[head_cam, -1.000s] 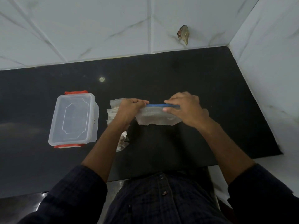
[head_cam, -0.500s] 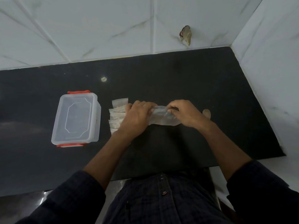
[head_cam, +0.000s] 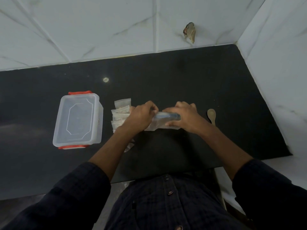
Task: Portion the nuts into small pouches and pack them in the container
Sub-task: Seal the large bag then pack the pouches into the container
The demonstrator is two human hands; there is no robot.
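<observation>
Crinkly clear pouch (head_cam: 163, 122), seemingly blue-zipped, pinched by curled fingers of 2 hands.

worktop (head_cam: 182, 77): black stone, smooth, faintly glossy
container (head_cam: 78, 120): clear plastic, orange-red plastic clips
zip bag (head_cam: 163, 121): thin clear plastic, blue seal strip
spoon (head_cam: 211, 115): wood, matt
wall (head_cam: 99, 27): white marble-look tiles, smooth
</observation>
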